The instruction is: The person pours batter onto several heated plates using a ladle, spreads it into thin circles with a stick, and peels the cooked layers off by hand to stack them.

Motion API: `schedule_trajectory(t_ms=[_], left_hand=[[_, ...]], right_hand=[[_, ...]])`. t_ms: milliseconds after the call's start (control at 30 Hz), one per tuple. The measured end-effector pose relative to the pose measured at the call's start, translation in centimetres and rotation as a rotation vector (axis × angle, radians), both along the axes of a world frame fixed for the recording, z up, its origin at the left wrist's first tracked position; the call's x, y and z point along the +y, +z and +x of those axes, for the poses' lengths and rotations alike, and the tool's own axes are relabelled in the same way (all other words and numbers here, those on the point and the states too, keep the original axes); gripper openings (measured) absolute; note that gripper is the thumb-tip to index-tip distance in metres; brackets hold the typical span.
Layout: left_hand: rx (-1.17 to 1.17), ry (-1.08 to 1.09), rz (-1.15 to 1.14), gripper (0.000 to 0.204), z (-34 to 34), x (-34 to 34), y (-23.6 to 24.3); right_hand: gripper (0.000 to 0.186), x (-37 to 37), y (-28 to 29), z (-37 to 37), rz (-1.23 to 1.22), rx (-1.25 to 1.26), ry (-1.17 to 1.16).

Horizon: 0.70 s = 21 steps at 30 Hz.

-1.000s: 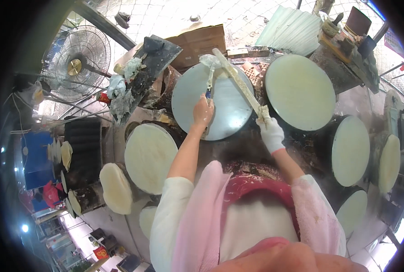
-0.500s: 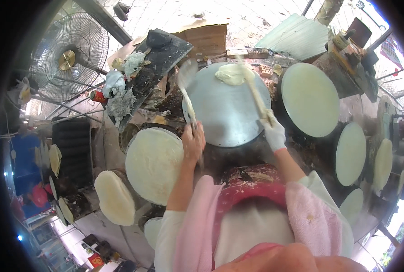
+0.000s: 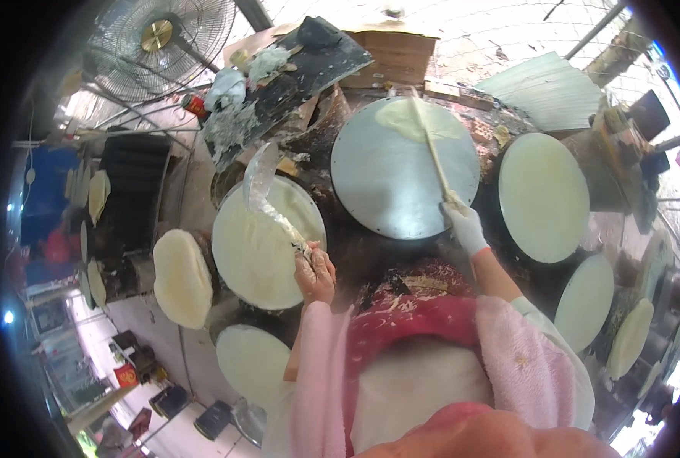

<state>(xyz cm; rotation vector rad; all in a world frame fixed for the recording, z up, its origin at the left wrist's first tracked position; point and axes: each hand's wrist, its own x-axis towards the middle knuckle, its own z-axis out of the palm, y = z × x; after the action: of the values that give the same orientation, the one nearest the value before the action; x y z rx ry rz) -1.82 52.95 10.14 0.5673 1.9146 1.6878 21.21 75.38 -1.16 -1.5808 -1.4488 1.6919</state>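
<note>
My left hand [image 3: 314, 273] is bare and closed round the batter-smeared handle of a ladle [image 3: 259, 183]. The ladle hangs over a round griddle [image 3: 267, 259] covered with a pale sheet of batter. My right hand [image 3: 466, 225], in a white glove, grips the end of a long wooden spreader [image 3: 436, 156]. The spreader's far end lies in pale batter [image 3: 401, 118] near the far rim of a round grey metal griddle [image 3: 389, 183]. That batter is a thin smear, and the griddle's near part shows bare metal.
Other batter-covered griddles stand at the right [image 3: 544, 198] and near left [image 3: 252, 362]. A loose pale flatbread [image 3: 182, 278] hangs at the left. A dark board [image 3: 309, 69] with debris, a cardboard box [image 3: 389, 57] and a fan [image 3: 156, 38] stand at the far side.
My left hand has swung the ladle from beside the grey griddle to over the left one. The batter under the spreader is flatter and wider. The view has turned somewhat.
</note>
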Motion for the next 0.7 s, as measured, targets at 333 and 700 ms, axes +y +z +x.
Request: schedule_trajectory(t_ms=[333,700], left_hand=[[-0.335,0.253,-0.198,0.013,2.1,-4.3,-3.0],[-0.303,0.348,-0.275,0.010,6.5,-1.9,-3.2]], right_hand=[[0.033,7.1,1.0,3.1,0.061,-0.022,0.328],[0.026,13.8,0.8,3.2,-0.101,-0.026,0.511]])
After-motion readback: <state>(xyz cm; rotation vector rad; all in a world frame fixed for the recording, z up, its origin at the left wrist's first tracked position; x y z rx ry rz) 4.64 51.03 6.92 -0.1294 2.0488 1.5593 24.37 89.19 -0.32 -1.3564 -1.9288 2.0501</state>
